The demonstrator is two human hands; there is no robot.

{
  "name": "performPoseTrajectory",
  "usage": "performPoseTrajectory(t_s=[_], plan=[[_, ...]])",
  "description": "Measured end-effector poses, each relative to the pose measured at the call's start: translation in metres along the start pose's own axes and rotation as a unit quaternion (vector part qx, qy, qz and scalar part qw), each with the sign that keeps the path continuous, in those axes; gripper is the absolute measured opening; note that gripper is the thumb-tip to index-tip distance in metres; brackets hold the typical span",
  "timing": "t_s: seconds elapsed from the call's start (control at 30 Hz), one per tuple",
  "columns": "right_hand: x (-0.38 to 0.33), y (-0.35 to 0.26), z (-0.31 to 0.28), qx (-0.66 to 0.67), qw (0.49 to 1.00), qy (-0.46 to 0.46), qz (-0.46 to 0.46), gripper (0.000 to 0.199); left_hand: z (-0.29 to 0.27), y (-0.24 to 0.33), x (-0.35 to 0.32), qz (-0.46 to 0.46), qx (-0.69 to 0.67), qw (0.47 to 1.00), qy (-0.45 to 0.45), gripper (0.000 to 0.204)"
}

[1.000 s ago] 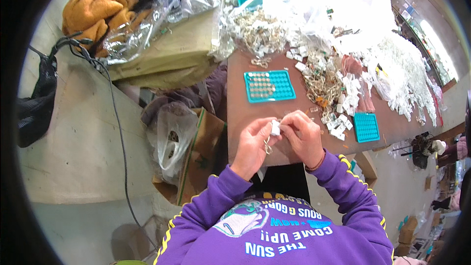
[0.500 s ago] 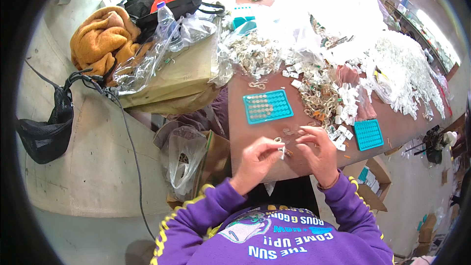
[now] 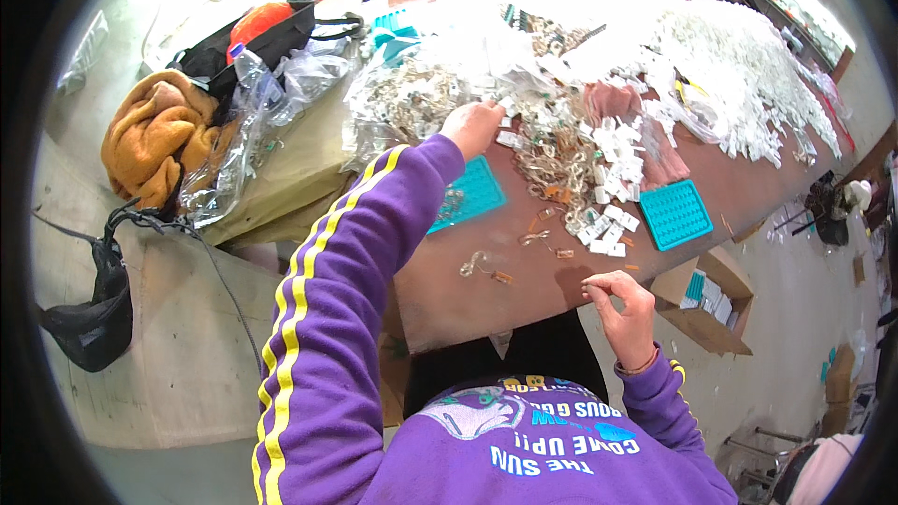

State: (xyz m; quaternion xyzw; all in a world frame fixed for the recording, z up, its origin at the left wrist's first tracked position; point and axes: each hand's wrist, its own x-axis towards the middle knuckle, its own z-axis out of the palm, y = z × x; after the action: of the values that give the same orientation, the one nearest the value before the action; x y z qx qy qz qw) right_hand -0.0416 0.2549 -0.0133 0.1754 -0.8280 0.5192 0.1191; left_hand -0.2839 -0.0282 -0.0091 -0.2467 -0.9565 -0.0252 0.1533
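My left hand (image 3: 472, 129) reaches across the table to the near edge of a heap of small white plastic casings (image 3: 510, 138). Its fingers are bent together at the casings, and whatever they grip is hidden. Close to the front edge, my right hand (image 3: 625, 320) is raised with thumb and forefinger pinched; nothing between them can be made out. Between the hands lie a thin looped cord with a small orange-brown piece (image 3: 502, 277) and another such piece (image 3: 564, 253). A teal tray with round hollows (image 3: 485, 189) is partly covered by my left sleeve.
Tangled cords (image 3: 552, 168) and white casings (image 3: 613, 224) pile mid-table, beside a second teal tray (image 3: 675, 215). A large white heap (image 3: 739, 75) fills the far right. An open carton (image 3: 702, 304) stands below the right edge. Left are a bottle (image 3: 253, 75) and an orange-brown cloth (image 3: 159, 140).
My left hand has left the front of the table and stretched forward to the casings. My right hand has drawn back toward me, its fingers now pinched. The view has shifted.
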Motion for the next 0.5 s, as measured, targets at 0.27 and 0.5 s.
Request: performPoseTrajectory(t_s=[0.27,0.5], plan=[[-0.004,0.013,-0.013,0.040,0.998,0.011,0.049,0.007,0.022,-0.007,0.016,0.010,0.058,0.998,0.021,0.009],[0.016,0.006,0.005,0.022,0.999,-0.031,-0.002,0.008,-0.026,0.005,-0.015,0.014,-0.127,0.977,0.170,0.038]])
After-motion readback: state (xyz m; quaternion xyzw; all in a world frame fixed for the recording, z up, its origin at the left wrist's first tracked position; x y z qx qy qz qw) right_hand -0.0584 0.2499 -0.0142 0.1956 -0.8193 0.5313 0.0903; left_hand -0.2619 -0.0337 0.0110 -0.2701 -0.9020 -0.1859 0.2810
